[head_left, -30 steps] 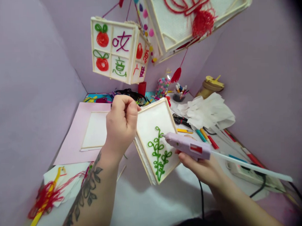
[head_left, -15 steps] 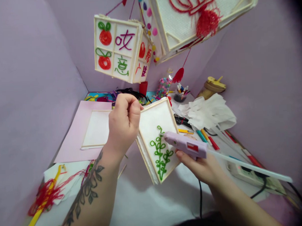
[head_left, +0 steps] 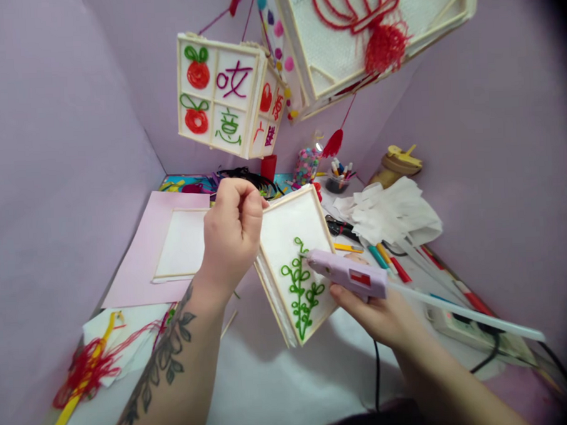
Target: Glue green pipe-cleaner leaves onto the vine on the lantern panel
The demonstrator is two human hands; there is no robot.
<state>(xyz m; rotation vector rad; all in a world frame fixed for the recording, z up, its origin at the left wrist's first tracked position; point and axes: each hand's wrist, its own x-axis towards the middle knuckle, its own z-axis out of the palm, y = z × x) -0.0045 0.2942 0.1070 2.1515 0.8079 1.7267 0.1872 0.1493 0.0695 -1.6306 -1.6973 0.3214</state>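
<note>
My left hand [head_left: 232,224] is closed at the upper left edge of a white lantern [head_left: 290,215] with wooden stick edges, which it holds tilted. What its fingers grip is partly hidden behind the fist. On the lantern's front face a green looped plant shape [head_left: 300,293] runs from the bottom edge upward. My right hand [head_left: 372,312] is wrapped around a purple hot glue gun [head_left: 347,272], with a long whitish glue stick [head_left: 471,311] sticking out of its back. The gun's nozzle points left and lies at the upper part of the green plant shape.
Two decorated lanterns hang above, one with fruit shapes [head_left: 222,96] and one with a red tassel [head_left: 384,48]. At left lie a framed white panel [head_left: 179,245] and red yarn [head_left: 86,374]. White fabric strips [head_left: 396,211], markers [head_left: 384,256] and a power strip [head_left: 457,324] are at right.
The view has shifted very slightly. Both hands, the lantern and the glue gun keep nearly the same places.
</note>
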